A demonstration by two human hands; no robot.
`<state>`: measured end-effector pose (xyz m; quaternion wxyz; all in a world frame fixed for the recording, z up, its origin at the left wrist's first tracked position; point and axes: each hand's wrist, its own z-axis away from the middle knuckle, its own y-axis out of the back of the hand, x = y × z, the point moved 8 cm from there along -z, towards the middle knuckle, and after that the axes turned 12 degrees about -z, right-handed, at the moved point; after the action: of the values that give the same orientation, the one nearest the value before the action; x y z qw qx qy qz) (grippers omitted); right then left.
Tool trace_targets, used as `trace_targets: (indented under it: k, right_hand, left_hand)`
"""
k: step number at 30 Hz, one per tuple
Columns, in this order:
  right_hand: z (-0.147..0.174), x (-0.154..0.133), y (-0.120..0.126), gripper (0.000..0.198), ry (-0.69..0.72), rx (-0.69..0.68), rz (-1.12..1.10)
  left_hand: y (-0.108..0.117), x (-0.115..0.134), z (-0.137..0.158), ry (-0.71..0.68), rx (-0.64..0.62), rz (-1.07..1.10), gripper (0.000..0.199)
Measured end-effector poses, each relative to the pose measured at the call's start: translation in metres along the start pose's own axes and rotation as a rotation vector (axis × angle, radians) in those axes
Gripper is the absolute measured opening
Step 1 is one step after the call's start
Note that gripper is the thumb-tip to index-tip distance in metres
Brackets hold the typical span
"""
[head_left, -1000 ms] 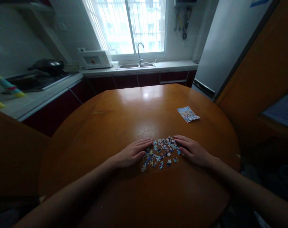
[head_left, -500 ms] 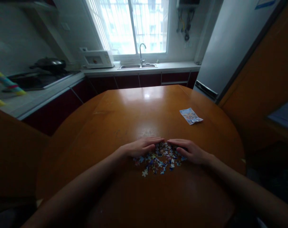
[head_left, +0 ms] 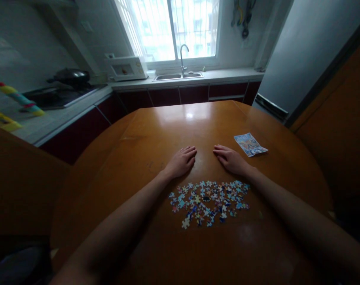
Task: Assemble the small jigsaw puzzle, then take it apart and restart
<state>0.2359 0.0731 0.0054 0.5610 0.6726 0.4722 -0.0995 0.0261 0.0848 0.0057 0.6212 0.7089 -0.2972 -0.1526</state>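
Jigsaw puzzle pieces (head_left: 209,200), many of them blue, white and yellow, lie loosely spread on the wooden table (head_left: 168,130) between my forearms. Beyond the pile, to its left, my left hand (head_left: 182,160) rests on the tabletop with fingers stretched out and holds nothing. My right hand (head_left: 230,159) lies opposite it, fingers extended inward and nothing in them. A gap of bare wood separates the two hands, and neither one touches the pieces. Behind my right hand is a creased picture sheet (head_left: 250,144) with a colourful print.
A counter with a sink (head_left: 177,76) and a white microwave (head_left: 128,68) runs along the window wall. On the left, a dark pan (head_left: 71,76) sits on the stove beside a colourful toy-like object (head_left: 19,99). A grey fridge (head_left: 313,55) stands at the right.
Both hands have left the far edge of the pile, moving farther away from me and apart. The pieces, partly covered before, now show in full and look more spread out. The view has tilted slightly.
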Motion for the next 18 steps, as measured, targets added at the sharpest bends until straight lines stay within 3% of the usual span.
trace_targets:
  k: [6, 9, 14, 18]
  right_hand:
    - [0.004, 0.006, 0.003, 0.037, -0.049, -0.012, -0.018]
    - [0.004, 0.008, 0.005, 0.037, -0.051, -0.026, -0.061]
    - [0.007, 0.007, 0.006, 0.035, -0.048, -0.029, -0.084]
    - [0.008, 0.007, 0.007, 0.033, -0.048, -0.022, -0.078]
  left_hand:
    - [0.005, 0.0, -0.001, 0.013, 0.004, 0.054, 0.048]
    - [0.011, 0.003, 0.005, -0.051, -0.06, 0.193, 0.045]
    - [0.03, 0.013, 0.052, -0.16, -0.188, 0.559, 0.026]
    - [0.034, 0.018, 0.087, -0.134, -0.215, 0.522, 0.018]
